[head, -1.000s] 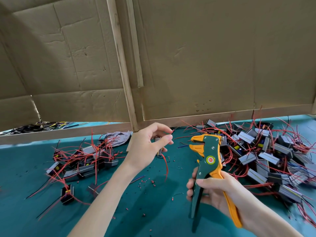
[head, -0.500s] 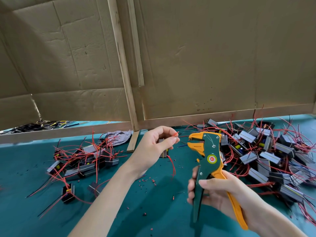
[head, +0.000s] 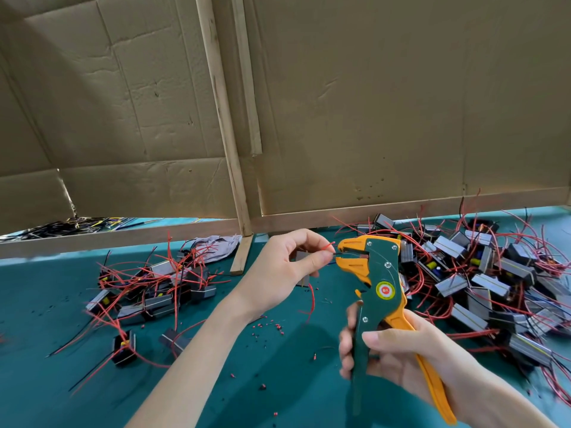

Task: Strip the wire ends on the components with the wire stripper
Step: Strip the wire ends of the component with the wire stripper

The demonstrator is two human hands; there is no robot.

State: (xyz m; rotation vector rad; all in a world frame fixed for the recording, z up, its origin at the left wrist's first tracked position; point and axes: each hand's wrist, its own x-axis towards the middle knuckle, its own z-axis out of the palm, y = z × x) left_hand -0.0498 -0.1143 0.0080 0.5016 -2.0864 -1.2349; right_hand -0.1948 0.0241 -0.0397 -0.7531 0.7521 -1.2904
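**Wire tip at the stripper's nose**

Open room: bare teal mat [head: 61,381] in the near middle, between left pile of components [head: 148,288] and bigger right pile [head: 482,273]. Red insulation scraps [head: 268,327] scattered there. Far edge closed off by cardboard wall [head: 370,103] on wooden battens [head: 221,118], bottom rail just behind the hands. Crumpled grey cloth [head: 217,245] near the upright's foot.

Above the mat, right of centre: wire stripper [head: 380,291], long axis near vertical, handles down toward the wearer, orange nose pointing left.

Grip: right hand [head: 401,359] wrapped round both handles, thumb across the front. Opposite, left hand [head: 278,273] pinching red wire [head: 327,245] between thumb and forefinger, tip right at the jaw mouth; inside or just short, cannot tell. Small grey component [head: 304,281] behind those fingers, a second red lead hanging below.
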